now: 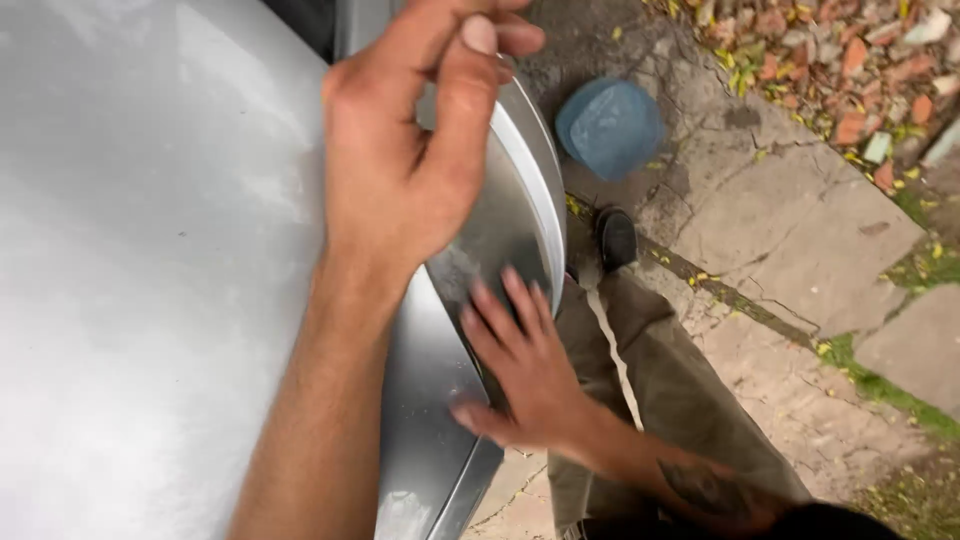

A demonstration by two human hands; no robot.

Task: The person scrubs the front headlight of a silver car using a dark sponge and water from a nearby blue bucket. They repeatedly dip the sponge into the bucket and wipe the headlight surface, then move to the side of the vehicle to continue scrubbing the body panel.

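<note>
While left hand [400,160] curls loosely above, right hand [520,370] flat, unclenched, on silver car panel [490,240]

Bucket [610,128] on pavement [790,220], right of car [130,280].

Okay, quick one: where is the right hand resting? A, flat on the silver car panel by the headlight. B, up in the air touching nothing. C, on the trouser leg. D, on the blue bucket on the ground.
A: the right hand lies open, palm down, on the silver car panel beside the headlight, well away from the blue bucket.
</note>
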